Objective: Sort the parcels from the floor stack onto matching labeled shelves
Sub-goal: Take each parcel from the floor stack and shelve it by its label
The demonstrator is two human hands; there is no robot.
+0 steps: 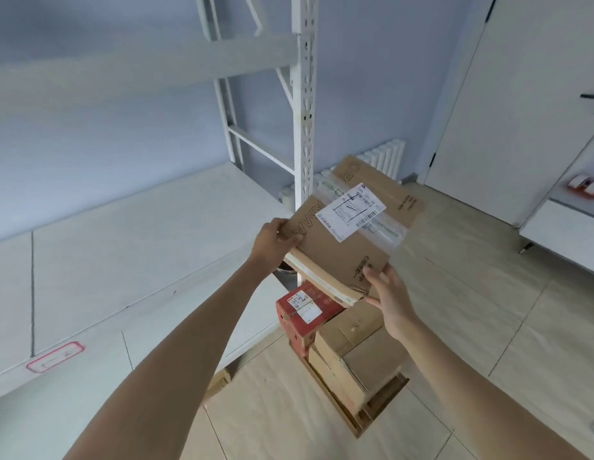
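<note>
Both hands, left hand point(275, 242) and right hand point(386, 293), grip 1 cardboard parcel point(348, 234), seemingly above the floor stack point(342, 353).

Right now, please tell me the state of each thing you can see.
Brown parcel: lifted, label up.
Left hand: grips its left edge.
Right hand: holds its near corner.
Red box: on the floor stack.
Shelf: bare where visible.
Door: closed.

Flat brown cardboard parcel point(342, 247), taped, white shipping label on top face, held tilted in the air above the floor stack point(342, 353). Stack: red box uppermost at left, brown cartons beneath. White shelf point(129, 260) at left carries a red-bordered label point(55, 356).
</note>
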